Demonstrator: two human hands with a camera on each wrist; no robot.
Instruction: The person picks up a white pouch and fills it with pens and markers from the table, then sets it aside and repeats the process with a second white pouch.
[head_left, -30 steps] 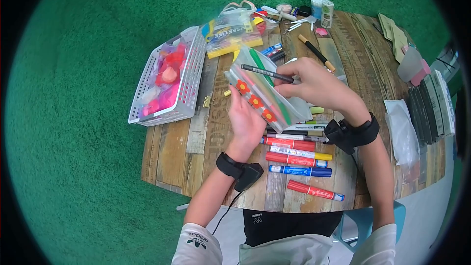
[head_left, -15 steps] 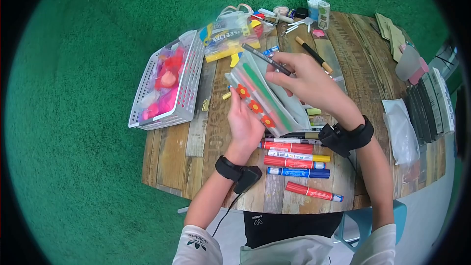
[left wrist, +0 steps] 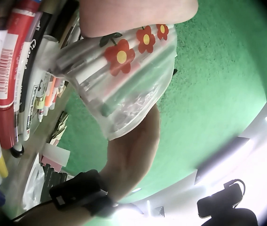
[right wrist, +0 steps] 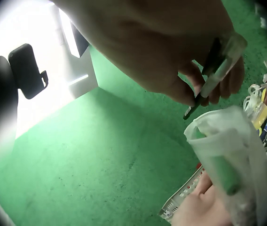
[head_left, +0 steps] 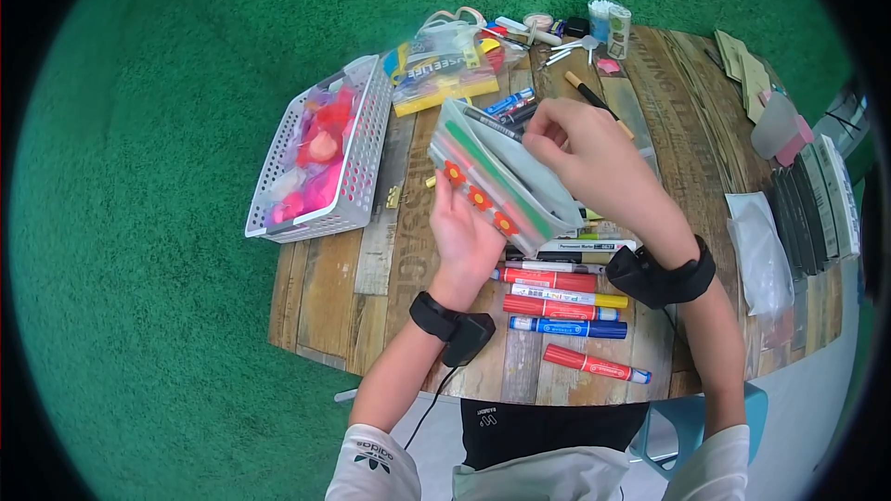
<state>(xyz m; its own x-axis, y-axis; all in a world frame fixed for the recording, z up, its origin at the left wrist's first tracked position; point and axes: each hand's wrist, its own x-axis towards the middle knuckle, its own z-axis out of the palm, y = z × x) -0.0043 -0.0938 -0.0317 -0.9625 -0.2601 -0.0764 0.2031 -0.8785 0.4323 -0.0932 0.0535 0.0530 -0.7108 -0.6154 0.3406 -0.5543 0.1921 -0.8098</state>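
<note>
My left hand (head_left: 464,232) grips a clear zip pouch (head_left: 501,190) printed with orange-red flowers, its mouth turned toward my right hand. Green and pink pens (head_left: 469,153) show through its side. Across the front of the pouch in the left wrist view lies part of my left hand (left wrist: 138,16). My right hand (head_left: 589,144) pinches a dark pen (head_left: 492,122) at the open mouth. In the right wrist view the pen (right wrist: 213,77) slants between thumb and fingers, its lower end close over the pouch's rim (right wrist: 208,115).
Several markers (head_left: 566,306) lie in a row before me. To the left stands a white basket (head_left: 362,167) of pink and red items. Behind the pouch is a yellow-edged plastic bag (head_left: 445,74). Black-and-white packets (head_left: 817,204) and a clear sleeve (head_left: 759,246) sit at the right.
The pen has swung from lying across the pouch to a steeper slant at its mouth, lower against the far rim. My left hand keeps holding the pouch nearly in place.
</note>
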